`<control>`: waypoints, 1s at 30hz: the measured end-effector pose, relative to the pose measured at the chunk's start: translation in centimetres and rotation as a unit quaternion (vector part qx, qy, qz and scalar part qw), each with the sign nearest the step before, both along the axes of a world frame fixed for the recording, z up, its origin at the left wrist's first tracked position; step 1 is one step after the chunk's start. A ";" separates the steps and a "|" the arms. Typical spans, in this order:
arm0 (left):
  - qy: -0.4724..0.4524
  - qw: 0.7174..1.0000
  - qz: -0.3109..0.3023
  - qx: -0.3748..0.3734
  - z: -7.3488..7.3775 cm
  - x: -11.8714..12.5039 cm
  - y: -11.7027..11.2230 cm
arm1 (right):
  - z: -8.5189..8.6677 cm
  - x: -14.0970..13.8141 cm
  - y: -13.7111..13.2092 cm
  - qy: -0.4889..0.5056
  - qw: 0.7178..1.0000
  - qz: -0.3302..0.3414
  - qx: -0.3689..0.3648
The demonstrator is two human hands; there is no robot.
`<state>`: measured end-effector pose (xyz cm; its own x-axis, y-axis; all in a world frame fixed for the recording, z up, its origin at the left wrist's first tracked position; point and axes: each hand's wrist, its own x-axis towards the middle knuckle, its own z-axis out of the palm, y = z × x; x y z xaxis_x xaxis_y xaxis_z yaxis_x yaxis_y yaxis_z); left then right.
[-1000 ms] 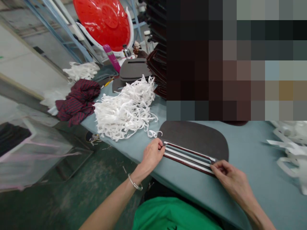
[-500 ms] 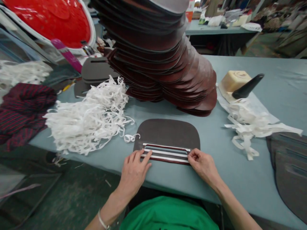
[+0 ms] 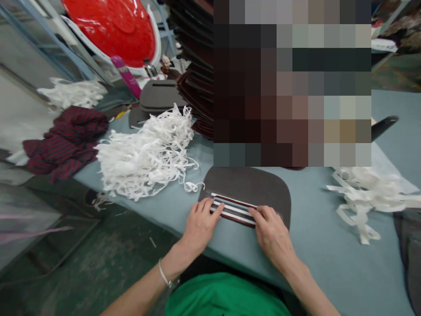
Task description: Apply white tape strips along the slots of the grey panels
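left hand (image 3: 200, 227) and right hand (image 3: 272, 235) press on seemingly leather strips (image 3: 233, 210).

The left hand (image 3: 200, 226) and the right hand (image 3: 271, 232) lie flat, with fingers open, on the white and dark red strips (image 3: 233, 210). These strips are on a dark rounded panel (image 3: 250, 184). The panel lies on a blue-grey table (image 3: 329, 259), just beside a big pile of thin white ribbons (image 3: 148, 158).

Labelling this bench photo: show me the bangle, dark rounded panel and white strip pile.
bangle (image 3: 163, 273), head view, on its band
dark rounded panel (image 3: 245, 186), head view, on its bare top
white strip pile (image 3: 144, 158), head view, on its middle
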<state>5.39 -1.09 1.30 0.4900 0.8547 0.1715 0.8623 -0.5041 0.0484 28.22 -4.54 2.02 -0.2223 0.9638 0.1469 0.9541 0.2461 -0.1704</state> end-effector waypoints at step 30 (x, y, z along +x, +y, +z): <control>-0.251 0.968 0.011 -0.023 -1.1 -1.1 1.4 | -1.2 -0.8 3.9 -0.032 0.998 0.048 0.002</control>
